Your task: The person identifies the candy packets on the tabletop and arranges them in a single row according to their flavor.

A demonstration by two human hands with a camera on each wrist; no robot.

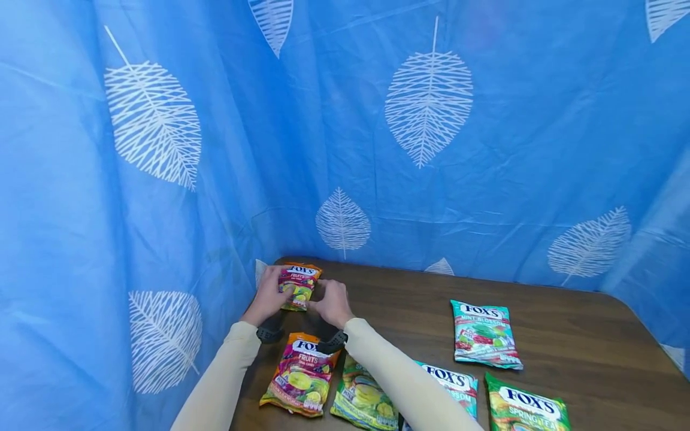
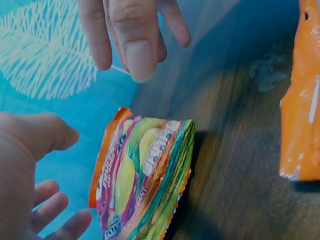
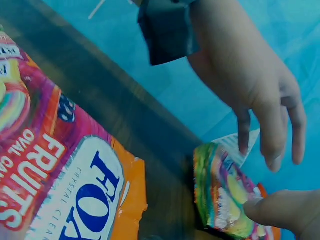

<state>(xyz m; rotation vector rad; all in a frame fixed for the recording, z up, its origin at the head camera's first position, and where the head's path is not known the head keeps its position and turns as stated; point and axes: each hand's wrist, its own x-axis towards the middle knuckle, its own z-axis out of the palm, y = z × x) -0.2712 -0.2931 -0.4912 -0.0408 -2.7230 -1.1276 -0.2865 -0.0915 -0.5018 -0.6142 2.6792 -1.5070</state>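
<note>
A small bag of Fox's Fruits candy (image 1: pixel 303 280) with an orange top lies at the table's far left corner, between my two hands. My left hand (image 1: pixel 266 297) is at its left edge, the thumb overlapping the bag in the head view. In the left wrist view that hand's thumb and fingers are spread, a gap between them and the candy bag (image 2: pixel 130 175). My right hand (image 1: pixel 334 304) is beside the bag's right edge, fingers loosely extended. Seen from the right wrist, the right thumb (image 3: pixel 272 207) overlaps the bag's printed front.
Nearer lie another Fruits bag (image 1: pixel 302 377) and a green-and-yellow candy bag (image 1: pixel 363 398) partly under my right sleeve. Two Mint Blossom bags (image 1: pixel 485 335) and a Spring Tea bag (image 1: pixel 528 407) lie to the right. A blue leaf-print curtain (image 1: pixel 377 149) borders the wooden table (image 1: pixel 399 305).
</note>
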